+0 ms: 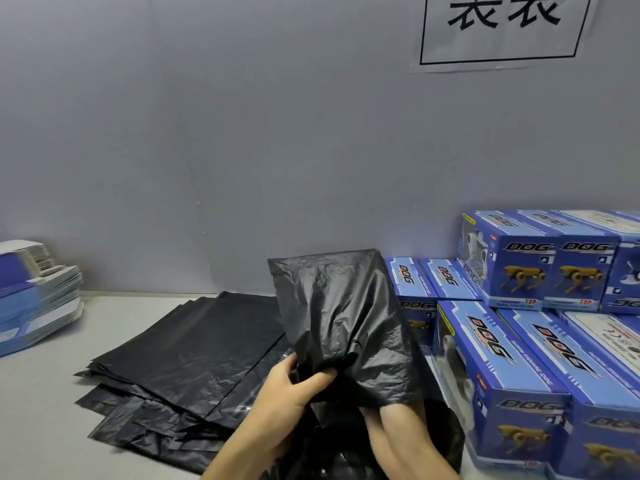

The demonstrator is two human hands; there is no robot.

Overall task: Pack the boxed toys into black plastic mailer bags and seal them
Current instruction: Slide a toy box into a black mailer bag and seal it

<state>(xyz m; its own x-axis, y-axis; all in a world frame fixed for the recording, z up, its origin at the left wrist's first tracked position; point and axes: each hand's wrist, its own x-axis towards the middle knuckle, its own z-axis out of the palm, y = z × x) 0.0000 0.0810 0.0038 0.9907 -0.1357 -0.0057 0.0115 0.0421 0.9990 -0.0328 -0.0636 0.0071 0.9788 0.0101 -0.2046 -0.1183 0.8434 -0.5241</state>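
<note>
Left hand (294,386) pinching black bag (343,320) near tabletop's front edge — right hand (398,415) hidden inside bag, grip unclear.

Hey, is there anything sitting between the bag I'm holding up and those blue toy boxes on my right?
Nothing visible does. The black bag, gripped by your left hand with your right hand inside it, hangs right beside the nearest blue box; only a strip of bare table shows between them.
</note>
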